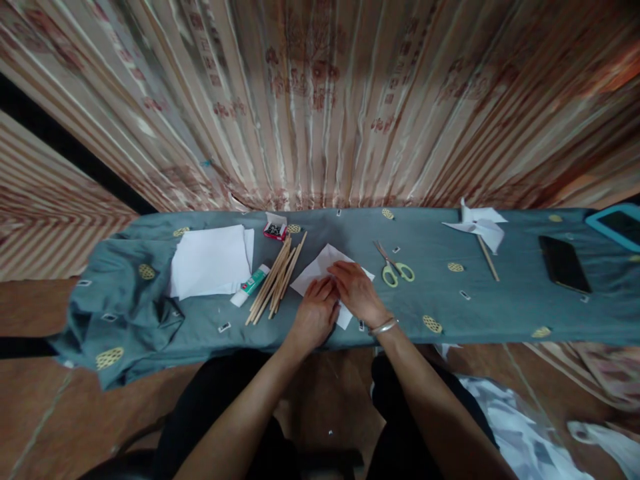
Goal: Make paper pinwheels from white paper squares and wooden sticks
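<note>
A white sheet of paper (320, 267) lies on the blue-grey cloth-covered table (500, 307) in front of me. My left hand (314, 313) and my right hand (357, 290) both press flat on the paper, fingertips meeting near its middle, partly hiding it. A silver bangle sits on my right wrist. A bundle of wooden sticks (276, 277) lies just left of the paper, and green-handled scissors (395, 267) lie just right of it.
A stack of white paper (210, 260) and a glue tube (250, 285) lie to the left, a small box (275, 229) behind the sticks. A paper pinwheel on a stick (483, 230), a black phone (564, 263) and a tablet (617, 223) are at the right. A striped curtain hangs behind.
</note>
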A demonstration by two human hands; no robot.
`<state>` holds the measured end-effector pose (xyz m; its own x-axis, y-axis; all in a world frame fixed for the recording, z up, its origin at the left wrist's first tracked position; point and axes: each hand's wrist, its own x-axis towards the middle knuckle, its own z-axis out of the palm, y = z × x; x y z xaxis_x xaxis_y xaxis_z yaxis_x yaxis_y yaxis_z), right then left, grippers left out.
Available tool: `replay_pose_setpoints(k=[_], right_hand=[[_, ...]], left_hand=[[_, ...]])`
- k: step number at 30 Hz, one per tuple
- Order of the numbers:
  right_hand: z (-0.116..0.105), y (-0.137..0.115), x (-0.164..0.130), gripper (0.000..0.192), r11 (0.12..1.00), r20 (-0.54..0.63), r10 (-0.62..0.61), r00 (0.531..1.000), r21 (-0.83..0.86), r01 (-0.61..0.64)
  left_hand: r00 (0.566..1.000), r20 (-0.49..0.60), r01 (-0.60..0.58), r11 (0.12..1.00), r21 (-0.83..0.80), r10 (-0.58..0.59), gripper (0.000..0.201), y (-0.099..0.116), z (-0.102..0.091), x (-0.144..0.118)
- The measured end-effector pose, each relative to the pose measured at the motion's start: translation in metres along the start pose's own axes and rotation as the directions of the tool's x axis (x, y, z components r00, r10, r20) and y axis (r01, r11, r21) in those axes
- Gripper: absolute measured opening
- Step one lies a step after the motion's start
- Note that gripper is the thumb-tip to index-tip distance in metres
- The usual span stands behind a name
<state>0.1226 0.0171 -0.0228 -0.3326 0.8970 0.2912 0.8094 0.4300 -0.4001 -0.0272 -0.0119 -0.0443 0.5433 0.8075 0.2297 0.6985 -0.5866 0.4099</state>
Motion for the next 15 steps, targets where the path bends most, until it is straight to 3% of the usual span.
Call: replay_pose_setpoints(k=[4, 15], right_hand=[[0.008, -0.006, 0.006, 0.032, 0.999, 0.035, 0.030, 0.999, -0.020, -0.029], [0.018, 0.000, 0.010, 0.034, 0.992, -0.096, 0.127, 0.987, 0.029, -0.125]], left_hand=[[1.000, -0.008, 0.005, 1.000, -0.016, -0.005, 0.042, 0.001, 0.001, 0.000], [0.999, -0.028, 0.039, 0.998, -0.058, -0.041, 0.040, 0.002, 0.003, -0.001]])
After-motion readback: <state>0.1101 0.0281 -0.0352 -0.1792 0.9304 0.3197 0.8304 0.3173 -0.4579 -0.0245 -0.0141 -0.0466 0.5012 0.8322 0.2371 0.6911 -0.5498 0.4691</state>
